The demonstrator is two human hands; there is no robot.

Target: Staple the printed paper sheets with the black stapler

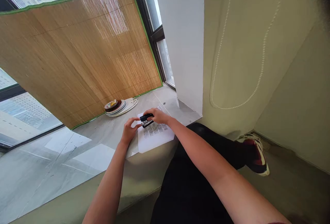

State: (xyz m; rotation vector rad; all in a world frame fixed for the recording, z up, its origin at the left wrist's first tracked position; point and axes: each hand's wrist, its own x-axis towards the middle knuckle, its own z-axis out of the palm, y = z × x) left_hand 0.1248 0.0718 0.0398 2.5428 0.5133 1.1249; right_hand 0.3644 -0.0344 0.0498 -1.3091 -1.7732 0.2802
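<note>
A black stapler lies over printed sheets of paper on the window ledge, its top arm and base spread apart at the end near my left hand. My right hand is closed around the stapler's upper part from the right. At the other end, my left hand has its thumb and index finger bent around the stapler's tip, by the paper's left edge. Whether a small piece sits between those left fingertips is too small to tell. The top edge of the paper is partly hidden behind my right hand.
Stacked plates and bowls stand on the ledge against a bamboo blind. Small dark pieces lie beyond the paper. A wall and a hanging bead chain are to the right. My bent leg is beside the ledge.
</note>
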